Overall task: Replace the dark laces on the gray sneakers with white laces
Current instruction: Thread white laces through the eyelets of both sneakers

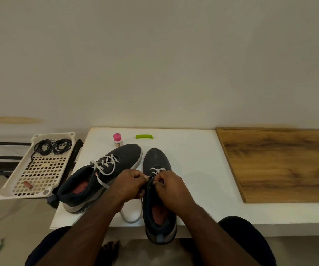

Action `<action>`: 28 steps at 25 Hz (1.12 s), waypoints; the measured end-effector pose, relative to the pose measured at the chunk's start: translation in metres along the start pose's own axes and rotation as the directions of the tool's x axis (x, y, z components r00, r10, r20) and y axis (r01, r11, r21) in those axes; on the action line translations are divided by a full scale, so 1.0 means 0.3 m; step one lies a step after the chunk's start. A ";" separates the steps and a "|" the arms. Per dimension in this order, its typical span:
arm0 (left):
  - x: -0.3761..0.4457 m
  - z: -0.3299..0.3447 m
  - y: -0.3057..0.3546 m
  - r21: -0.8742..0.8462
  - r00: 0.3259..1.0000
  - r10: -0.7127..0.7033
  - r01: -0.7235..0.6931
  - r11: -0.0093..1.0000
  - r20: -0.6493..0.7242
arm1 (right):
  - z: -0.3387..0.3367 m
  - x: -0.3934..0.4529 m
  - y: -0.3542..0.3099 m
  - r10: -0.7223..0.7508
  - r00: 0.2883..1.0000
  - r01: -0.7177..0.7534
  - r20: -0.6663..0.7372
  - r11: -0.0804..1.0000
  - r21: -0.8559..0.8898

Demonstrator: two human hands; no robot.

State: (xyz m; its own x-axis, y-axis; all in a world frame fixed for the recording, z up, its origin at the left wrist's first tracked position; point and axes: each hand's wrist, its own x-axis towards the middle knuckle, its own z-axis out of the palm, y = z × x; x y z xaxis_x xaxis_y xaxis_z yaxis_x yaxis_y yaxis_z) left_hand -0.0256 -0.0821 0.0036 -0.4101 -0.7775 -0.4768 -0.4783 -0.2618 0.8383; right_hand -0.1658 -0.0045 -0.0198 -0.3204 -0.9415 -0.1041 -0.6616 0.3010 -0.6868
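Both hands work close together over the tongue of the right sneaker, which stands on the white table with its heel over the near edge; the left hand and right hand each pinch the white lace near the upper eyelets, fingers curled tight. Only the lowest rows look threaded, so the step seems to be feeding the ends upward. It would go best with even tension on both sides, the flat lace kept untwisted, and the slack loop lying on the table drawn through gradually. The left sneaker, just beside, already carries white lacing, loosely crossed. Both uppers are a soft gray knit with pale soles and reddish insoles. The dark laces lie coiled, thin and round, in a perforated cream plastic tray off to the left
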 end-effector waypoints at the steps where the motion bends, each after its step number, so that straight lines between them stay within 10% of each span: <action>1: 0.000 -0.004 -0.005 -0.006 1.000 -0.005 0.005 1.000 0.007 | 0.000 -0.001 -0.003 0.004 1.000 -0.004 0.000 1.000 0.003; 28: -0.005 -0.018 -0.004 0.027 0.995 0.077 -0.078 0.997 0.068 | 0.009 -0.014 -0.004 0.073 0.995 -0.060 -0.074 0.985 0.162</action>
State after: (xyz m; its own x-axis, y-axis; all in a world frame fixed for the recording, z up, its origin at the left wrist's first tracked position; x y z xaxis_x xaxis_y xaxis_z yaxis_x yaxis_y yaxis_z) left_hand -0.0201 -0.0836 0.0048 -0.4976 -0.7544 -0.4282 -0.4653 -0.1845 0.8657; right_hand -0.1620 -0.0013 -0.0205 -0.4173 -0.9033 -0.1000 -0.5229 0.3287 -0.7865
